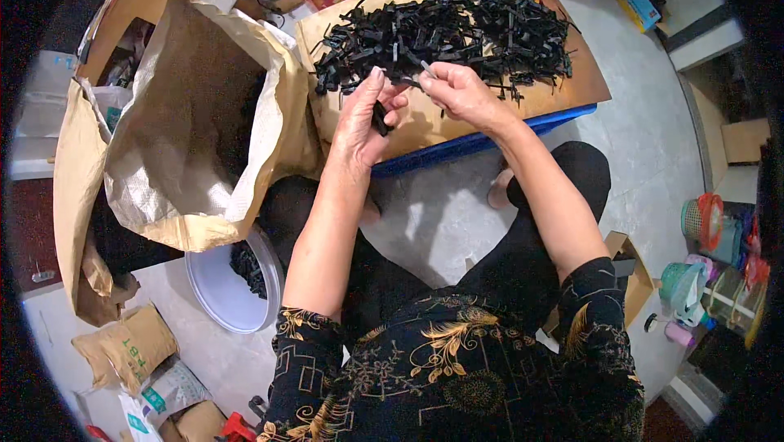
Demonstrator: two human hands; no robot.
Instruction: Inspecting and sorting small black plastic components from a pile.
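Note:
Over the near edge of a brown board (592, 79), my two hands are close together. My left hand (359, 128) is closed, with a black plastic piece (380, 119) tucked against the palm by curled fingers. My right hand (465, 95) pinches a small slim greyish piece (427, 70) between thumb and fingertips, near the left thumb. Exactly what lies between the two sets of fingertips is too small to make out. Just beyond them, a wide heap of black plastic pieces (441, 30) with thin stems covers much of the board.
A large open paper sack (163, 164) with a pale lining stands left of the board. Below it sits a white tub (196, 291) holding some black pieces (247, 270). The board rests on something blue (523, 125). A cardboard box (641, 287) lies by my right elbow.

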